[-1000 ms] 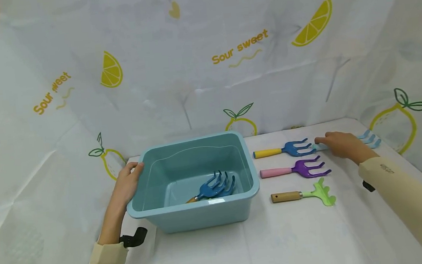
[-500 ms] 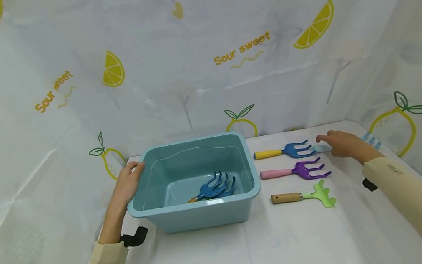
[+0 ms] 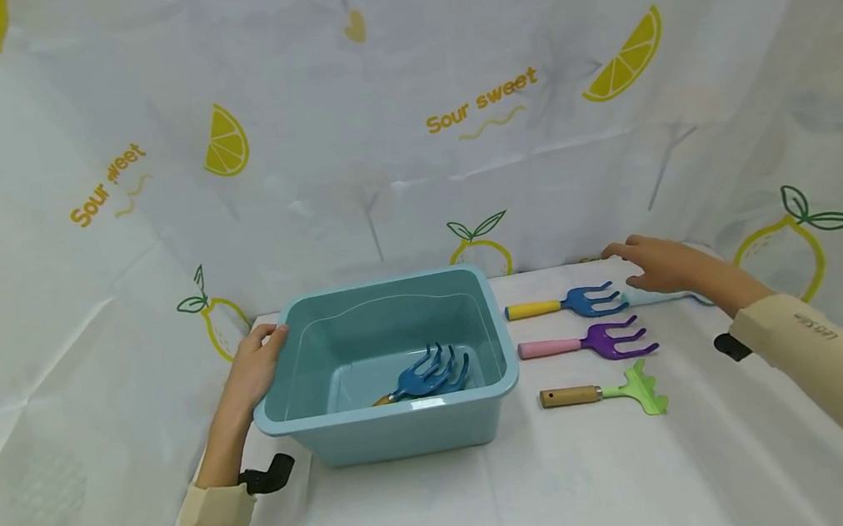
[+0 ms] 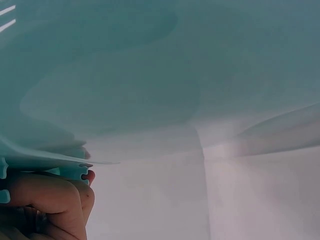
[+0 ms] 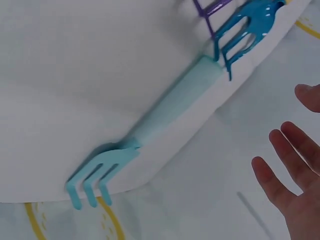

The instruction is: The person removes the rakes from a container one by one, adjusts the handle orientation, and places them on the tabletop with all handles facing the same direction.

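My left hand (image 3: 252, 365) grips the left rim of a blue-green plastic tub (image 3: 406, 431); in the left wrist view its fingers (image 4: 55, 192) curl under the rim. Inside the tub lie blue hand rakes (image 3: 420, 380), partly overlapping, one with an orange-brown handle. At the far right my right hand (image 3: 666, 265) hovers with spread fingers, holding nothing. Just beneath it in the head view lies a light blue hand rake (image 3: 650, 297), its tines hidden there by the wrist. The right wrist view shows this rake (image 5: 175, 102) whole, apart from the fingers.
Right of the tub lie a blue hand rake with a yellow handle (image 3: 534, 309), a purple one with a pink handle (image 3: 549, 348), and a green one with a wooden handle (image 3: 570, 396). A lemon-print sheet (image 3: 352, 160) hangs behind the white-covered table (image 3: 561, 485).
My right hand has risen off the light blue rake and shifted slightly away, its fingers spreading. The rake stays where it lay. My left hand keeps its place on the tub.
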`<state>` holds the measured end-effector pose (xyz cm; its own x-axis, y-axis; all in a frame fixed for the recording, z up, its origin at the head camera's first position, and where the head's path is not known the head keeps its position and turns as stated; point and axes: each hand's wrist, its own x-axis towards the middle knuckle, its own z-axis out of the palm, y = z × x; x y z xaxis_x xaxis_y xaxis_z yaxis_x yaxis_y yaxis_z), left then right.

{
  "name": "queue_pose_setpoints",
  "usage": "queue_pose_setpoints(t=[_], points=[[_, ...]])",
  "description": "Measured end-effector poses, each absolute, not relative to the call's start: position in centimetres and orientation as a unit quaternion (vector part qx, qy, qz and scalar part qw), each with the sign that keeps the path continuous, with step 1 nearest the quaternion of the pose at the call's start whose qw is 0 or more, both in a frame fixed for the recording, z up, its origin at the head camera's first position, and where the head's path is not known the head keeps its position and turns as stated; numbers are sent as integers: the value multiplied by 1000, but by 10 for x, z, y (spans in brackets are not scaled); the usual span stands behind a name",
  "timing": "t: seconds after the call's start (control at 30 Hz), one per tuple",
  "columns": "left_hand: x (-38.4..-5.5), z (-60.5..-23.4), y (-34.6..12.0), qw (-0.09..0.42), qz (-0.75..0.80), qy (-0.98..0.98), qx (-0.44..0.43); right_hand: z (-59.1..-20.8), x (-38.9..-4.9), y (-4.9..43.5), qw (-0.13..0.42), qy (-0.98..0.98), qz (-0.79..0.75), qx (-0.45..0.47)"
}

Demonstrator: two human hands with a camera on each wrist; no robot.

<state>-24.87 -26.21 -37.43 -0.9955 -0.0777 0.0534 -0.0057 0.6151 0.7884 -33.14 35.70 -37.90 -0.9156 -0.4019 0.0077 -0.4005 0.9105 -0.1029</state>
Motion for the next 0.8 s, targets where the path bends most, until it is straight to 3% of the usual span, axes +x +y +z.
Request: queue_pose_setpoints(t=[0.8], points=[[-246,-373,-261,34,-444,-895,26,-313,-294,255,-63,928,-128,-345]])
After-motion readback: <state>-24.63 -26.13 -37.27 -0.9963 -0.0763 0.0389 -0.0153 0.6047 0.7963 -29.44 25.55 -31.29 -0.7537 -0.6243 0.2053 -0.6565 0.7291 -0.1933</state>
